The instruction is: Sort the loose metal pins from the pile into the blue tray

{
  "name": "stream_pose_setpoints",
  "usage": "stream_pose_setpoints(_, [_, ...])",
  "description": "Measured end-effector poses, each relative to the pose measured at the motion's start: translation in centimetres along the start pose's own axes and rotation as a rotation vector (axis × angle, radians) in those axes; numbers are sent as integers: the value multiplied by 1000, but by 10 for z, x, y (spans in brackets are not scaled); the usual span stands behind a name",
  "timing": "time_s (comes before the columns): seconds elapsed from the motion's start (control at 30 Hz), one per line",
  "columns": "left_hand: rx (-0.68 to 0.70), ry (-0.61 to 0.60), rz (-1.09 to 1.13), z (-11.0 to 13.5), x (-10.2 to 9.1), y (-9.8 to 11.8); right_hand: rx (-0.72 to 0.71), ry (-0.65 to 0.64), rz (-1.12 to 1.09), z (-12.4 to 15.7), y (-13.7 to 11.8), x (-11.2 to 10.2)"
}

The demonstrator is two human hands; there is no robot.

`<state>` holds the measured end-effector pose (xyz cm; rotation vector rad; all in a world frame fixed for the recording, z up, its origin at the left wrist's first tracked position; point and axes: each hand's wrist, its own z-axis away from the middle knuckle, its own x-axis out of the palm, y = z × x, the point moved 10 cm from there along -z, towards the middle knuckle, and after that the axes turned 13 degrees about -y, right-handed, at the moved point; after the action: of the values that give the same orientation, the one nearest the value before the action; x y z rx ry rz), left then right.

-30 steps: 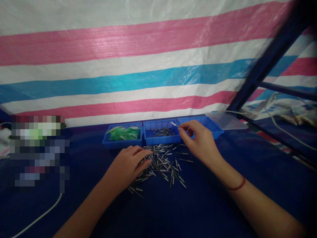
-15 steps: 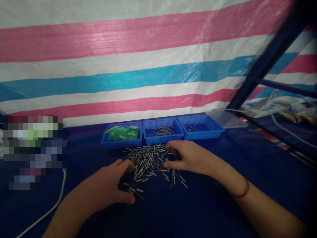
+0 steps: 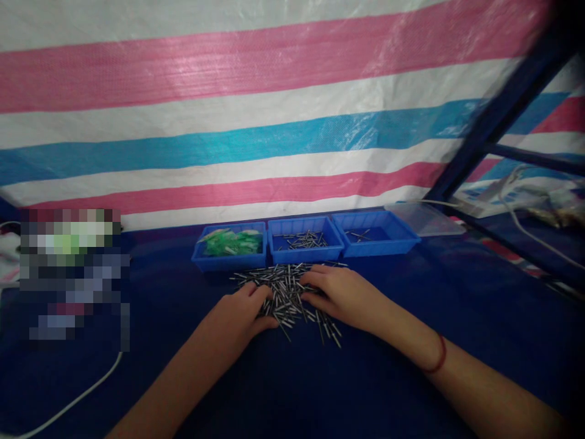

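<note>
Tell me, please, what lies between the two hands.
The head view shows slim metallic pieces heaped between the left hand and right hand.

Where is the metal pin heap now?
In the head view, the metal pin heap lies centrally between left hand and right hand, in front of the middle blue bin.

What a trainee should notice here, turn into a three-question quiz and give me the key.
1. Open: What colour are most pieces in the left tray?
2. True or false: The right hand is inside the right tray.
3. Multiple choice: Which holds more thin metal rods? A) the middle tray; B) the right tray.

Key:
1. Green.
2. False; it is at the rod pile in front of the trays.
3. A.
</note>
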<state>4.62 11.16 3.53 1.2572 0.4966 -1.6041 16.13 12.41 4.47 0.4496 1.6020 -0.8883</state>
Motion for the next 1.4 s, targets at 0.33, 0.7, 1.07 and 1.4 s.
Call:
stream_pose_setpoints(0.33, [18, 169, -72, -5, -3, 6, 23, 171, -114, 3, 3, -19])
stream_pose_setpoints(0.7, [263, 384, 300, 5, -20, 16, -276, 300, -293, 14, -32, -37])
stream_pose_setpoints(1.07, [270, 445, 432, 9, -27, 15, -258, 271, -505, 13, -29, -43])
stream_pose_setpoints(1.4, [312, 407, 525, 11, -27, 15, -72, 312, -922, 10, -8, -28])
